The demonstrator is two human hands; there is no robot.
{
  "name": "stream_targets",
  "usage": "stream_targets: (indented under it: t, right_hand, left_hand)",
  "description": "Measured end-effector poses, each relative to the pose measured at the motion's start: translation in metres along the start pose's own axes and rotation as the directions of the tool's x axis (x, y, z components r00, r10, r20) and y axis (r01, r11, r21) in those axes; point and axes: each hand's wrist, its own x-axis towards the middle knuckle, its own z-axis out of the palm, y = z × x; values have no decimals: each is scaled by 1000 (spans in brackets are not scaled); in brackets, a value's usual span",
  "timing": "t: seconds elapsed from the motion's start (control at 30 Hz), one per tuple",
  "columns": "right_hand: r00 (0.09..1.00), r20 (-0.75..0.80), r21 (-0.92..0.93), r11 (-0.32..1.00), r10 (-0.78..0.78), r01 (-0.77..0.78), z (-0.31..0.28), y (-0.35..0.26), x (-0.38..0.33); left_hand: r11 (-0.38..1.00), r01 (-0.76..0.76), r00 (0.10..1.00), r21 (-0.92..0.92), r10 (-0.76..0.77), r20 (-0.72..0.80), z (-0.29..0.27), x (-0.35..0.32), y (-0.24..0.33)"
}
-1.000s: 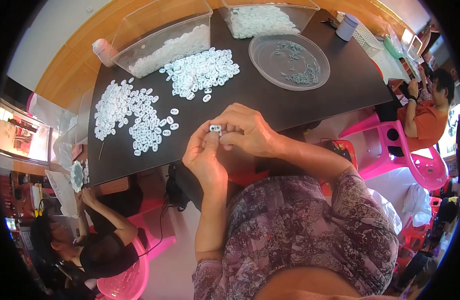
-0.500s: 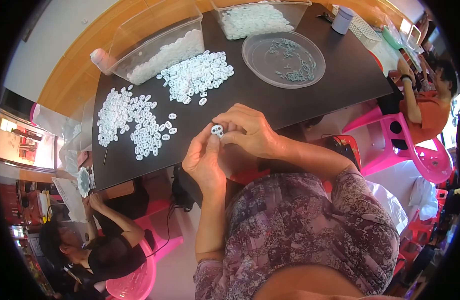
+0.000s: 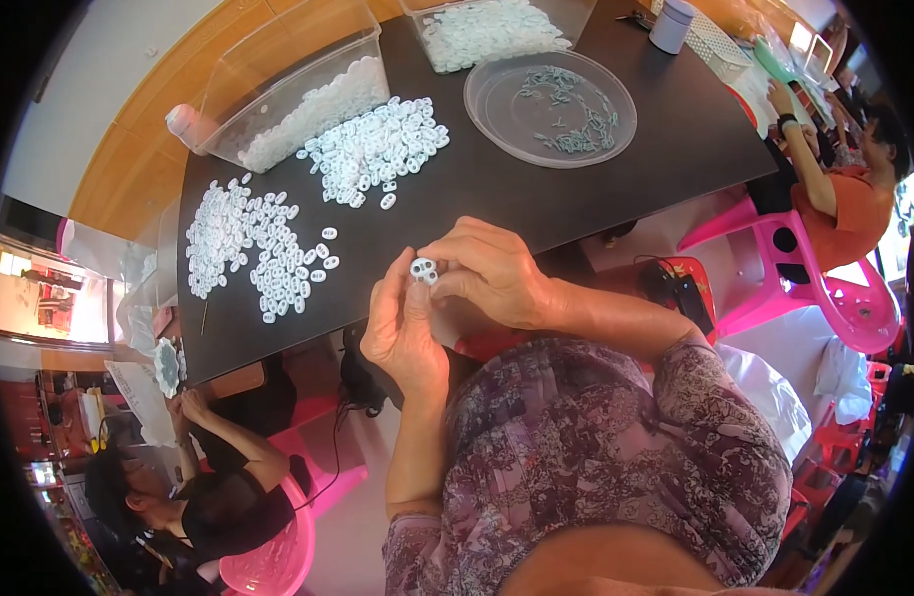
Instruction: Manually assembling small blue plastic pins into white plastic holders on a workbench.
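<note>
Close to the table's near edge, my left hand [image 3: 405, 333] and my right hand [image 3: 499, 273] meet, both closed in a pinch. Between their fingertips are small white oval plastic pieces [image 3: 424, 268] with dark round holes. They look like two pieces set across each other; fingers cover part of them, so how they join cannot be made out. Beyond my hands lies a loose pile of similar white ovals [image 3: 288, 268], and farther back a second heap of them [image 3: 378, 149].
On the dark table [image 3: 536, 204] stand a clear bin of white pieces [image 3: 318, 114], another bin [image 3: 492, 35], a round clear tray [image 3: 487, 124] with small grey-green parts, and a lidded cup [image 3: 673, 27]. Other people sit at left [image 3: 228, 507] and right [image 3: 844, 219] on pink chairs.
The white pieces have turned slightly between my fingertips, and my hands have shifted a little. The whole view has moved slightly, so the table things appear farther left and higher.
</note>
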Motion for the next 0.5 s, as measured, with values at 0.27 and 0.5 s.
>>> stream_targets:
  t: [0.27,0.5]
  right_hand:
    - [992,-93,-23,996,-88,86,3,9,-1]
    - [982,-109,-55,987,-156,151,-1,20,4]
  left_hand:
    - [971,-168,986,168,166,31,5,0,-7]
    - [995,-94,994,28,96,-57,17,1,-16]
